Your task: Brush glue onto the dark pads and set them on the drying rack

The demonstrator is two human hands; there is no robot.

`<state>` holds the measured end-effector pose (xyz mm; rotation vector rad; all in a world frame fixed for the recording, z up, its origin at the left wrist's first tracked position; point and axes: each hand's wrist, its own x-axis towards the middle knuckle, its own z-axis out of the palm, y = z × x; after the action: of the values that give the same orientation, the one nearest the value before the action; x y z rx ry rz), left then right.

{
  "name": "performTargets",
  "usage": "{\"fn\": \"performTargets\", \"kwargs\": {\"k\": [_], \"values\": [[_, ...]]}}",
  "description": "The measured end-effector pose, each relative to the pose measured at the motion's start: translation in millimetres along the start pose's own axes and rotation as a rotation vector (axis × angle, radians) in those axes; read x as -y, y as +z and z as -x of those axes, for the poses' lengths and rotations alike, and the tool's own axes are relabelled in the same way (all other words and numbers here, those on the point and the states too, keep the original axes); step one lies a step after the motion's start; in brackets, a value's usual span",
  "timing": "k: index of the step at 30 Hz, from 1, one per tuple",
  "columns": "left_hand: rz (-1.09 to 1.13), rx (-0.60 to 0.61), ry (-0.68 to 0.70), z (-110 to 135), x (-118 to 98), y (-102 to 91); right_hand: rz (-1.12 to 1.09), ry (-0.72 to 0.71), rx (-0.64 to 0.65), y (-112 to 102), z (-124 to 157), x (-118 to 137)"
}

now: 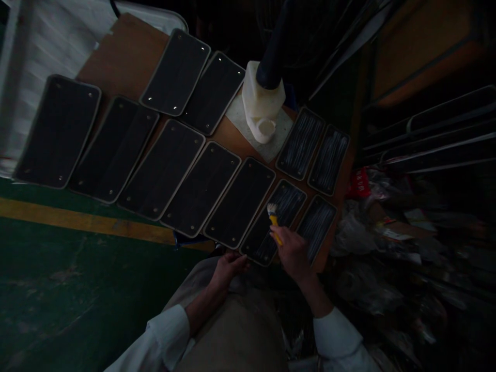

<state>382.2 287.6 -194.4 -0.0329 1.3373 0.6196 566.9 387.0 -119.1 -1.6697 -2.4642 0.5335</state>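
My right hand [293, 250] grips a paintbrush [274, 222] with a yellow handle and pale bristles. The bristles rest over a black rectangular panel [261, 240], which has a pale rim, small round studs at its corners and whitish streaks on part of its face. At that panel's near corner is my left hand [231, 265], its fingers closed at the edge. Just right of the brush lies a streaked panel [315, 227], partly behind my right hand. An unstreaked black panel [240, 201] sits to the left of the brushed one.
Several more dark panels [163, 168] lie across the brown board [120, 57]. A whitish plastic container [263, 98] with a dark object in its top stands on a pale sheet [281, 129]. Clear plastic bags [356, 227] heap up at right. A yellow line crosses the green floor [77, 289].
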Motion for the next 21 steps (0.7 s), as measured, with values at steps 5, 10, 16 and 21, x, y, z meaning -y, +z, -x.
{"fn": "performTargets", "kwargs": {"k": [5, 10, 16, 21], "values": [[-0.012, 0.038, 0.002, 5, -5, -0.9, -0.163, -0.048, 0.14, 0, 69, 59], [-0.005, 0.039, -0.023, 0, 0, -3.1, -0.385, 0.096, 0.031, -25, 50, 44], [0.026, 0.03, -0.026, -2, 2, -1.7, -0.165, 0.113, -0.068, -11, 21, 15], [0.012, 0.041, -0.036, -2, 2, -1.4, -0.299, 0.059, 0.092, -6, 70, 59]]}}
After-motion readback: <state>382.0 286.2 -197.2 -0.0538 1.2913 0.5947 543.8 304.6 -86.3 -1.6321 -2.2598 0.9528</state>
